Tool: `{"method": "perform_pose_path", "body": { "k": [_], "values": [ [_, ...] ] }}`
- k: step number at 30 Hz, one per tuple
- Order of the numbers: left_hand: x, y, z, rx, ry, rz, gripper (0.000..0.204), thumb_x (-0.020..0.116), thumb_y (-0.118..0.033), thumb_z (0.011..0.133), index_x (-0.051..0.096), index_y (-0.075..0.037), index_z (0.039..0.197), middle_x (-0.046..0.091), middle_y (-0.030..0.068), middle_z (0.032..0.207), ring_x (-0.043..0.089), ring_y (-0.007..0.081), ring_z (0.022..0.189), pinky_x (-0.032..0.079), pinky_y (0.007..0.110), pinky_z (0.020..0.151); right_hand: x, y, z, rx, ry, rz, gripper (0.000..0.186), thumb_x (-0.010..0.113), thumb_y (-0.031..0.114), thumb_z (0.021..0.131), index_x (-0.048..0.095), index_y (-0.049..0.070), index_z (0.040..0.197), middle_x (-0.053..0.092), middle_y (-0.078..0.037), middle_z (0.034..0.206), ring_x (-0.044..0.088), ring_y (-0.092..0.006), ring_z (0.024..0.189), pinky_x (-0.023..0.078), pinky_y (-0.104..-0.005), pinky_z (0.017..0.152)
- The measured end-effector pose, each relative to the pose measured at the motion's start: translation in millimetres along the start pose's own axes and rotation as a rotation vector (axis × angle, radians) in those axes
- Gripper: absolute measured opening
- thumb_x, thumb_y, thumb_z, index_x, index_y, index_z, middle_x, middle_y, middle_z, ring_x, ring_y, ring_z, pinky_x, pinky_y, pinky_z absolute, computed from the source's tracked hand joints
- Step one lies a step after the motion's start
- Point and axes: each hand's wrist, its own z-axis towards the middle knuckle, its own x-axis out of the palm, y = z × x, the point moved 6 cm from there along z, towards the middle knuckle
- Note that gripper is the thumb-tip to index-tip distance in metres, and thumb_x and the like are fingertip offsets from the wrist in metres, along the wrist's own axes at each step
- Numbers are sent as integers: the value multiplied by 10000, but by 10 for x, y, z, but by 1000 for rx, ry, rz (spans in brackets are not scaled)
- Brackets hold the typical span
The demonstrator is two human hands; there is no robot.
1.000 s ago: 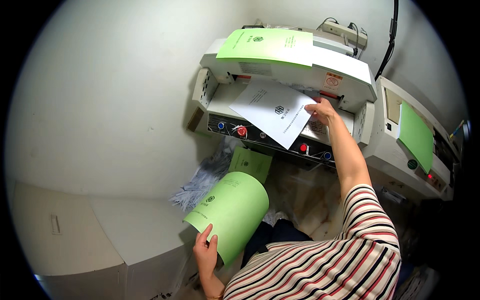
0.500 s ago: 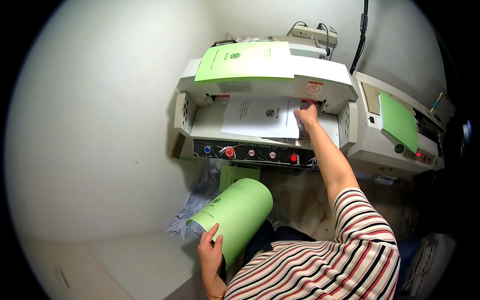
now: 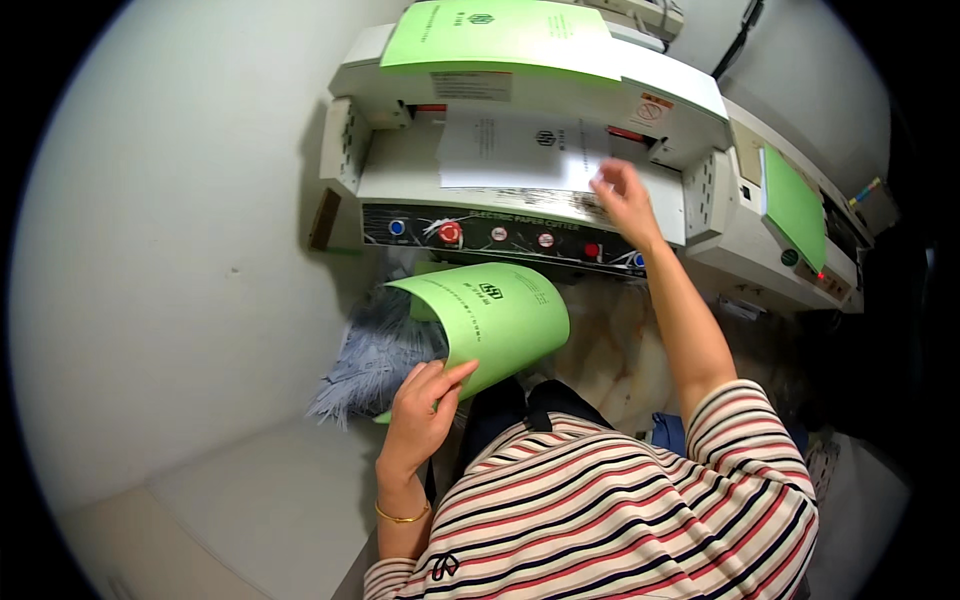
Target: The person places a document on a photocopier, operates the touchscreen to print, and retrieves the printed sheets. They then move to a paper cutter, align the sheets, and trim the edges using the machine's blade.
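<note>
Pale walls (image 3: 200, 200) stand around your white paper cutter (image 3: 660, 85), a green sheet (image 3: 510, 45) lying across its hood; over the last second the white paper (image 3: 490, 155) has gone from slanting past the bed's front edge to lying flat and nearly square on it, so the bed now bears it. Your curled green cover (image 3: 520, 325), smooth with dark print, bows in front of the machine, clamped in your left hand (image 3: 420, 410); your right hand (image 3: 622, 200) is by the paper's front right corner, fingers bent, its grip too blurred to tell.
</note>
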Motion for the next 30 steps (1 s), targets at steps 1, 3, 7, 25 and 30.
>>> {"method": "perform_pose_path", "body": {
  "k": [1, 3, 7, 25, 30],
  "values": [
    [24, -63, 58, 40, 35, 10, 350, 587, 75, 775, 678, -44, 1091, 606, 112, 839, 547, 247, 761, 437, 311, 676, 35, 0, -272, 109, 174, 165, 475, 646, 343, 893, 550, 20, 1228, 585, -143, 1178, 562, -219, 1091, 448, -338, 944],
    [58, -255, 157, 129, 102, 14, 374, 592, 90, 733, 694, -47, 1066, 623, 109, 837, 558, 249, 757, 445, 316, 675, -51, 51, -920, 214, 291, 135, 488, 596, 392, 930, 549, 37, 1262, 598, -108, 1188, 559, -187, 1097, 443, -326, 955],
    [265, -891, 304, 314, 320, -67, 409, 602, 96, 639, 729, -65, 992, 639, 109, 823, 595, 272, 729, 473, 353, 661, -524, 258, -1741, 253, 374, 232, 485, 542, 395, 965, 526, 53, 1309, 580, -92, 1210, 542, -195, 1127, 426, -326, 975],
    [3303, -3610, 734, 945, 481, 137, 227, 627, -63, 679, 670, -102, 898, 517, 28, 719, 545, 201, 639, 476, 326, 554, -4440, -870, -3772, 258, -172, 598, 275, 703, 112, 852, 603, 32, 1095, 653, -41, 997, 604, -152, 922, 483, -289, 841],
    [3842, -4227, 972, 1107, 315, 319, 191, 614, -106, 716, 667, -108, 900, 585, 25, 913, 569, 198, 858, 474, 345, 751, -5380, -1057, -4315, 339, -433, 314, 320, 681, -35, 827, 580, 14, 1128, 648, -54, 1083, 607, -144, 961, 485, -268, 845]
  ]
}}
